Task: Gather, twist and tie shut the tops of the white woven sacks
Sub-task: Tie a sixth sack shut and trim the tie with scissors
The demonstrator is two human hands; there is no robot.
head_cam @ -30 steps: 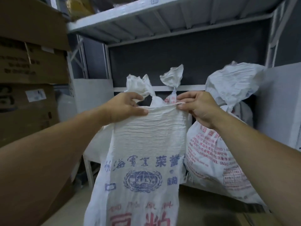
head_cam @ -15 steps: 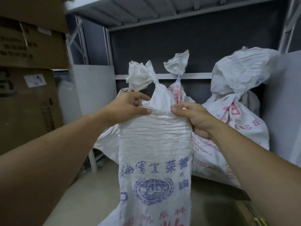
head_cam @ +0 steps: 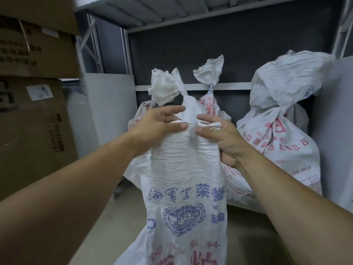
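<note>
Arms reach forward, nearly straight; left hand (head_cam: pixel 160 124) and right hand (head_cam: pixel 221 138), close together, each pinch the crumpled top edge of the front sack (head_cam: pixel 183 169), which hangs before the tied sacks (head_cam: pixel 277 121).

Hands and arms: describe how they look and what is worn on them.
The left hand and right hand are bare: no gloves, rings or bands show. The left arm and right arm are bare too, with no sleeve in the frame, no watch and no markings visible.
</note>
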